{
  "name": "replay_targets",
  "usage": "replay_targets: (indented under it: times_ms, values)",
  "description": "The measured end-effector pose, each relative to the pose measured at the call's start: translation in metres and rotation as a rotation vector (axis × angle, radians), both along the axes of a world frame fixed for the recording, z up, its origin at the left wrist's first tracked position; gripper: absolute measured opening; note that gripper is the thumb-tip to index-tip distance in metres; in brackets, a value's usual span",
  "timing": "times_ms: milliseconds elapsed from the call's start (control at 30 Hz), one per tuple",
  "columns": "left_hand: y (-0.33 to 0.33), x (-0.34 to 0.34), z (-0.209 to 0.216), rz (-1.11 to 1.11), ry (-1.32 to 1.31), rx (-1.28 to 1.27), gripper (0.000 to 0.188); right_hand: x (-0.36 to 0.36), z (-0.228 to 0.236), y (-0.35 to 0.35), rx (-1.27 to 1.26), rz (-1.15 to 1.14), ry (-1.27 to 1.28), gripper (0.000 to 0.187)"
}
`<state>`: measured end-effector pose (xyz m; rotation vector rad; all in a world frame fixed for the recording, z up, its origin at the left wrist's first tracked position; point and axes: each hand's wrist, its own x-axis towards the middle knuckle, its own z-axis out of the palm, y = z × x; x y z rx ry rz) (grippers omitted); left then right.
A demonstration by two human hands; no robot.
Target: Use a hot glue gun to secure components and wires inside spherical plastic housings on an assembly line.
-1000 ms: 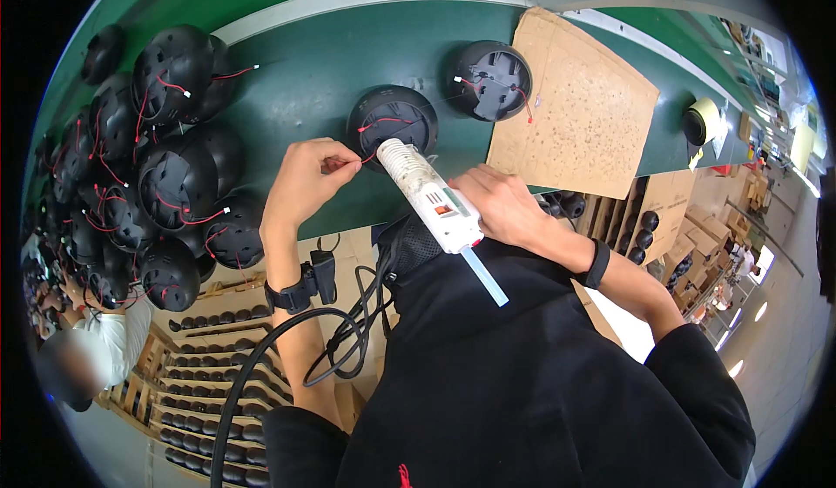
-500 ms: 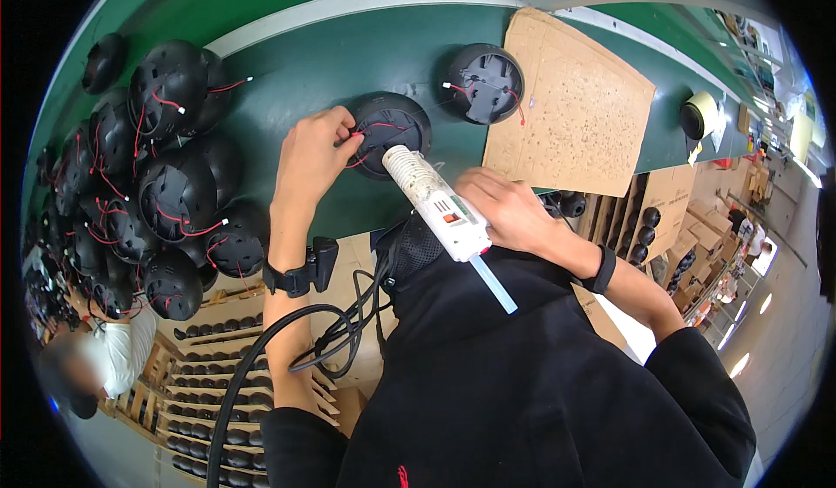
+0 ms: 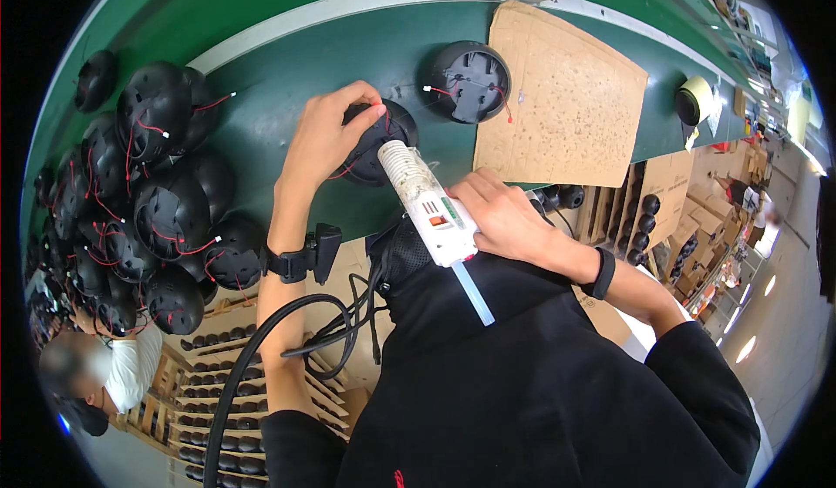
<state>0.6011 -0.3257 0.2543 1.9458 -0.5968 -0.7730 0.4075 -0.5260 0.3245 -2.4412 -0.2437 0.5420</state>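
Green table (image 3: 279, 70) ahead — my left hand (image 3: 324, 131), pinching a red wire (image 3: 387, 122), has moved over the black housing (image 3: 404, 128) there, bringing the wire across it; my right hand (image 3: 498, 216) grips the glue gun (image 3: 424, 199).

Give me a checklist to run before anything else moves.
1. Left grip pinching the red wire over the black shell: ok.
2. Right grip on the white glue gun: ok.
3. Translucent glue stick in the gun's rear: ok.
4. Gun's nozzle touching the shell: cannot tell.
5. Gun's red switch set on: cannot tell.
6. Second shell apart from both hands: ok.
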Motion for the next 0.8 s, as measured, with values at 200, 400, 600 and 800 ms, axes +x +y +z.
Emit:
replay_targets:
  times_ms: [200,400,600,800]
  values:
    - [0.000,0.000,-0.003,0.027,0.078,-0.003,0.016,0.003,0.004,0.000,-0.062,-0.013,0.007,0.041]
    - [0.002,-0.004,0.000,0.057,0.082,0.010,0.017,0.004,0.005,0.002,-0.066,-0.003,-0.004,0.042]
    - [0.005,-0.006,-0.002,0.065,0.067,-0.004,0.017,0.003,0.006,0.006,-0.081,-0.031,0.009,0.037]
    - [0.013,-0.006,-0.002,0.068,0.052,0.044,0.018,0.002,0.003,0.003,-0.051,-0.048,0.001,0.033]
